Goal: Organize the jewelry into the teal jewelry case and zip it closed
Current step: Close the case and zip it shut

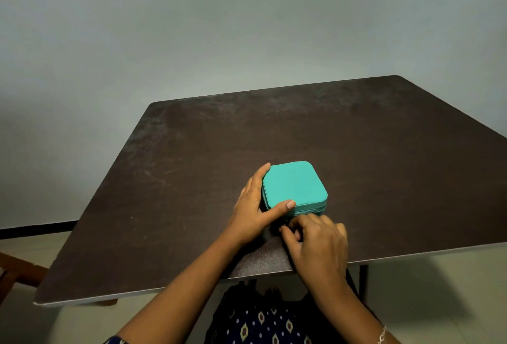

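Note:
A square teal jewelry case [295, 184] with rounded corners lies flat on the dark table, its lid down. My left hand [253, 206] grips its left side, fingers along the far left edge and thumb on the lid's near edge. My right hand [315, 239] is at the case's near side with its fingertips pinched together at the zipper line; the zipper pull itself is hidden under the fingers. No loose jewelry shows on the table.
The dark brown table [384, 151] stands against a pale wall, its near edge just under my wrists. A wooden chair part [16, 272] shows at the lower left. A bracelet [382, 335] is on my right wrist.

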Motion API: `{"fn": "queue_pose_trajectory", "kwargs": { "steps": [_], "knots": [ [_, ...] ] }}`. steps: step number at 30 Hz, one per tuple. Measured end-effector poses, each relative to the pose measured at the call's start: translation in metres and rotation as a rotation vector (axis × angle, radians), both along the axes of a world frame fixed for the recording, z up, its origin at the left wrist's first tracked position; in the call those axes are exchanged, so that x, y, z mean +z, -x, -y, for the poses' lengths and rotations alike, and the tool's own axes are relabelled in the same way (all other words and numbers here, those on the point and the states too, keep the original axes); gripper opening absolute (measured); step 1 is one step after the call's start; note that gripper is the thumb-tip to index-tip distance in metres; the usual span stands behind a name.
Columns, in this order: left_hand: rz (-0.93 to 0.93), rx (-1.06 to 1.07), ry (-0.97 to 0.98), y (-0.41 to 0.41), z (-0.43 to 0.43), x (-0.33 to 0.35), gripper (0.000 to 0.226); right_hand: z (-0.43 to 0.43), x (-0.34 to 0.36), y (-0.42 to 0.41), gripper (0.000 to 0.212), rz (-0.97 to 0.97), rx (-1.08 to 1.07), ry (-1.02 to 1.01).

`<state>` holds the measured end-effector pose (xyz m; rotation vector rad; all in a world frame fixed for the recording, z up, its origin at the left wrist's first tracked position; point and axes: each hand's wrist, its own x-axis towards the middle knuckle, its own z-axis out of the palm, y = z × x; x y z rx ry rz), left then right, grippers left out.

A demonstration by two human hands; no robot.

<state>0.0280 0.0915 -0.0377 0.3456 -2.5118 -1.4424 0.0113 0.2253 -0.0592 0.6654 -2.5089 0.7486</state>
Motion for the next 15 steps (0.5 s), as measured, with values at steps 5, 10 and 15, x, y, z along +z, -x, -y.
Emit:
{"fn": "queue_pose_trajectory", "kwargs": {
  "steps": [5, 10, 15],
  "knots": [
    [0.003, 0.000, 0.017, 0.000, -0.001, 0.001, 0.093, 0.002, 0.002, -0.001, 0.026, 0.042, -0.009, 0.027],
    [0.005, 0.000, 0.018, -0.001, 0.000, 0.002, 0.094, 0.005, 0.004, -0.001, 0.030, 0.045, 0.002, 0.019],
    [0.026, -0.019, -0.002, -0.002, 0.002, 0.004, 0.097, -0.007, 0.001, 0.003, 0.015, 0.107, 0.111, 0.143]
  ]
}}
